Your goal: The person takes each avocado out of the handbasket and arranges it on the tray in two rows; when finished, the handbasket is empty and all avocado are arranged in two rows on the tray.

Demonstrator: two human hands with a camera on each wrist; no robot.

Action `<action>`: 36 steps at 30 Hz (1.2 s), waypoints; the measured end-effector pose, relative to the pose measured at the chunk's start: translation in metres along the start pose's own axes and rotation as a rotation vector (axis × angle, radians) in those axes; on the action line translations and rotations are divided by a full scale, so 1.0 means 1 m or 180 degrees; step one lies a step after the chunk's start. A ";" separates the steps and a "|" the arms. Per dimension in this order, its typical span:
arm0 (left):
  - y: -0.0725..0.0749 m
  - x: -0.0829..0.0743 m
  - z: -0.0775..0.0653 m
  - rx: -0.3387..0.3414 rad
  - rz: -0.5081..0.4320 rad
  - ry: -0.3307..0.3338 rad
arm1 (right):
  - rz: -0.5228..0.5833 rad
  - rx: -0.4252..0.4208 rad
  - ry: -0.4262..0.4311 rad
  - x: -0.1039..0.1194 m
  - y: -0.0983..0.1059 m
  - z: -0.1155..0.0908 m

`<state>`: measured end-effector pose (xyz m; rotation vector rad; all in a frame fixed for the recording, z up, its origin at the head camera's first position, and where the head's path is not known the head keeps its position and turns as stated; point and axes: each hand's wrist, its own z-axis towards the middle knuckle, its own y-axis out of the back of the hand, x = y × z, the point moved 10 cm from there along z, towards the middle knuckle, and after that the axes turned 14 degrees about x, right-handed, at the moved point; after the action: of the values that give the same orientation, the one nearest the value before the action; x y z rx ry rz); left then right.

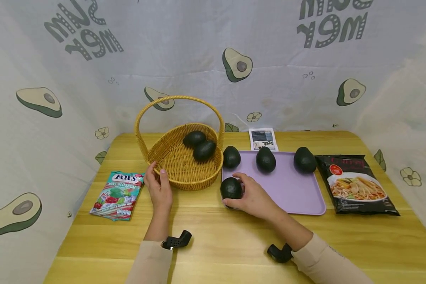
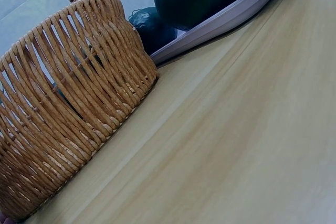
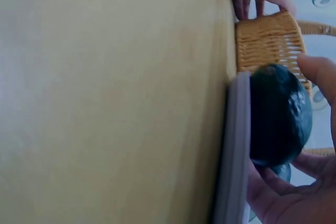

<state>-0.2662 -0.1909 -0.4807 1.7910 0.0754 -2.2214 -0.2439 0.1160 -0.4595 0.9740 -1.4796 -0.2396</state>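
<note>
My right hand (image 1: 253, 197) grips a dark green avocado (image 1: 230, 188) at the tray's near left corner, thumb on its near side and fingers around its far side. In the right wrist view this avocado (image 3: 278, 116) sits right at the tray's rim. My left hand (image 1: 159, 191) holds the near left side of a yellow wicker basket (image 1: 177, 181), its thumb at the rim. Two avocados (image 1: 204, 151) lie inside the basket, toward its right. Several more avocados (image 1: 266, 160) stand along the back of the lilac tray (image 1: 291, 201).
A FOX'S candy bag (image 1: 118, 195) lies left of the basket. Right of the tray is a black noodle packet (image 1: 356, 185). A printed card (image 1: 262, 139) lies behind the tray. The basket's tall handle (image 1: 179, 97) arches over it. A printed curtain (image 1: 198, 59) hangs behind the table.
</note>
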 end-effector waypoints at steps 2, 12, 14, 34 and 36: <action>0.000 0.000 0.000 0.0001 -0.0006 0.0015 | -0.0029 0.0059 0.0020 0.001 0.000 -0.001; 0.000 -0.001 -0.001 -0.0019 0.0009 0.0044 | 0.0066 0.0258 0.0038 -0.002 0.000 0.000; 0.000 -0.002 0.000 -0.0030 0.0007 0.0022 | 0.0086 0.0281 0.0046 -0.003 0.001 0.000; 0.000 0.000 0.001 -0.0042 -0.0079 0.0020 | -0.0194 0.0221 0.0187 0.022 0.025 0.002; 0.000 0.001 0.001 -0.0052 -0.0075 0.0032 | -0.0167 0.0210 0.0203 0.032 0.029 0.004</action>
<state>-0.2671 -0.1908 -0.4812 1.8020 0.1171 -2.2215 -0.2544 0.1106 -0.4183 1.0652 -1.4126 -0.1969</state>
